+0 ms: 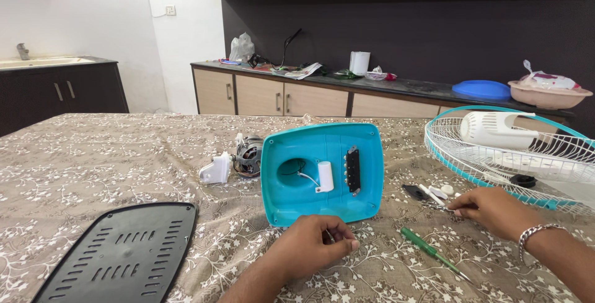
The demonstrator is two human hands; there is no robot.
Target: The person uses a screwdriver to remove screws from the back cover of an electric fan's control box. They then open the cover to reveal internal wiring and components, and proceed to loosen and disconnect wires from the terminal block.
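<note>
The left hand [313,247] is curling its fingers shut around something small I cannot make out, just below the near edge of one teal plastic fan base housing [322,173] standing tilted on the floral tablecloth [80,160]. The right hand [493,210] is pinching a thin metal piece [441,207] beside several small white parts [441,191]. One green-handled screwdriver [431,252] is lying between the hands. One slotted black base plate [121,254], one motor [246,156] and one wire fan guard [514,154] are lying around.

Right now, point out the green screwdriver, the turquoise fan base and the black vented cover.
green screwdriver [419,243]: head view, on its green handle.
turquoise fan base [365,154]: head view, on its bare inner wall, right side.
black vented cover [121,254]: head view, on its slotted middle.
</note>
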